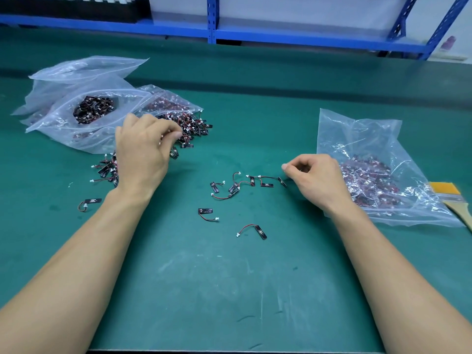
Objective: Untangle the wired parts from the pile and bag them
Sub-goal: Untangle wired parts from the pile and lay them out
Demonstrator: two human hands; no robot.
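Snagging is our worry: the pile [190, 123] toward the desk's [229, 290] left edge is knotted, so a pull from our left hand [143, 152] could drag out a whole clump, strain thin leads, or flick pieces off the edge. Loose parts [236, 187] lie mid-desk, separated, not yet in the bag [357, 139] by the right edge. Left fingers [171, 129] curl tight into the pile, pinching some of it. Our right hand [315, 178] hovers curled beside the loose parts; whether it pinches anything we cannot tell.

left forearm [76, 264] bare up to the near edge; right forearm [398, 267] bare likewise; left hand [143, 152] and right hand [315, 181] bare
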